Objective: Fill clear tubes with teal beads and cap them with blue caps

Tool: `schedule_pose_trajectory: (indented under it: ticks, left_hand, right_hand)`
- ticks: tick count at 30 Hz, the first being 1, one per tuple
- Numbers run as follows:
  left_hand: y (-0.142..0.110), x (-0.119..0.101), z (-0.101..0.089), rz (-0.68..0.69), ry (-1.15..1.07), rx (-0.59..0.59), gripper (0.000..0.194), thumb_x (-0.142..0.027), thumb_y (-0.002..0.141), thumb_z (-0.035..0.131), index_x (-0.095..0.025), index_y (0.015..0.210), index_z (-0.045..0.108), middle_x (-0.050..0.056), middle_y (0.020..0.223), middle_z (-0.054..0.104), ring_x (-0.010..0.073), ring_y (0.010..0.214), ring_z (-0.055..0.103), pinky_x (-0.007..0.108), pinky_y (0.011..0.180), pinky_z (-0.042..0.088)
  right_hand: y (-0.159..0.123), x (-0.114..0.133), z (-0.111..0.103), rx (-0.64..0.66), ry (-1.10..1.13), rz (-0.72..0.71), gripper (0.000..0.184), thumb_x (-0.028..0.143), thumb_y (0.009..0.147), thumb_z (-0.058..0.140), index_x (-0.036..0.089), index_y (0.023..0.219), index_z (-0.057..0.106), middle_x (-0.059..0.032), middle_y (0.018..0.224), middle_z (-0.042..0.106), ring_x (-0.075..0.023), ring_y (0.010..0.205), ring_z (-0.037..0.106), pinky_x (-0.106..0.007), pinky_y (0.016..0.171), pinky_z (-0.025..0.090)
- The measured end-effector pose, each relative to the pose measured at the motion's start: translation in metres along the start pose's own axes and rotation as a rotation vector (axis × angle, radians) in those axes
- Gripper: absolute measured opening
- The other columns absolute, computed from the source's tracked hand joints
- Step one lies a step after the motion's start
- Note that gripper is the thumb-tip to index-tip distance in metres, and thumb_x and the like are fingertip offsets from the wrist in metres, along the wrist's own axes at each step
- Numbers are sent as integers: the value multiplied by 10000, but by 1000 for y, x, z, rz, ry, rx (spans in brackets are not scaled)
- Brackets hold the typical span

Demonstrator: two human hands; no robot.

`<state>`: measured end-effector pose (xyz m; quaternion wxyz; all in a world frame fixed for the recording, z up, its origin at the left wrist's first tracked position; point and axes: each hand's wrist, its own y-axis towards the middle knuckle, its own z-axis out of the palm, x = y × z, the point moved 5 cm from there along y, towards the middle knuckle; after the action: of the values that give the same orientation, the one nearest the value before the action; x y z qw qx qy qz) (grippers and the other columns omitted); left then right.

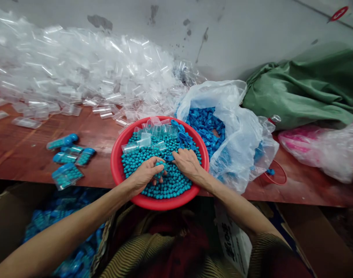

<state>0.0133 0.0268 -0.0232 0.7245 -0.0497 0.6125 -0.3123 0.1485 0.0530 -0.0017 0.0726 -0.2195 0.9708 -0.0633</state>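
A red basin [116, 162] full of small blue-green balls [164, 190] stands in front of me. Over the balls, my left hand [149, 172] is closed around a clear tube filled with balls [160, 170], mostly hidden by the fingers. Just right of it, my right hand [187, 164] pinches a blue cap [168, 158], close to the tube's upper end; whether they touch I cannot tell. Clear empty tubes [144, 139] lie on the balls at the back of the basin, and loose blue caps [184, 136] lie beside them at the back right.
Clear tubes [86, 77] are heaped along the wall. Several filled, capped tubes [66, 175] lie on the red tabletop [98, 162] at left. A plastic bag [234, 127] of blue caps, a small red basket [276, 173] and green cloth [298, 88] are at right. Below left, a carton holds filled tubes [78, 247].
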Motion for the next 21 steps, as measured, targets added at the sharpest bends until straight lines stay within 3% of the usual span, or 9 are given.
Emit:
schedule_pose_trajectory:
  ticks: [5,8,14,21]
  left_hand:
    - [1,0,-2,-2,20,-36,356,-354,702,629,-171,946,444,-17,686,606,77,457,545,152,361,317]
    - [0,-2,0,1,22,-26,341,-331,707,621,-179,953,440,-21,683,603,85,486,560,154,385,340]
    - [0,-4,-1,54,-8,-43,328,-335,698,632,-180,921,449,-47,682,561,69,466,542,157,370,338]
    - [-4,-9,6,161,80,-7,352,-330,743,600,-174,1022,453,-49,701,548,50,438,513,150,344,320]
  right_hand:
    - [8,-6,4,5,57,-1,287,158,926,306,161,958,591,-105,917,635,-221,858,561,-322,735,365]
    - [4,-11,0,-22,223,-13,279,164,924,323,152,1060,567,-90,947,650,-196,863,583,-294,744,397]
    - [-14,4,-6,-61,536,-201,409,219,939,319,105,1320,417,-110,1046,640,-177,937,589,-303,829,452]
    - [-20,7,-14,-200,766,-182,302,233,923,383,173,1105,617,-66,964,688,-166,871,622,-278,786,464]
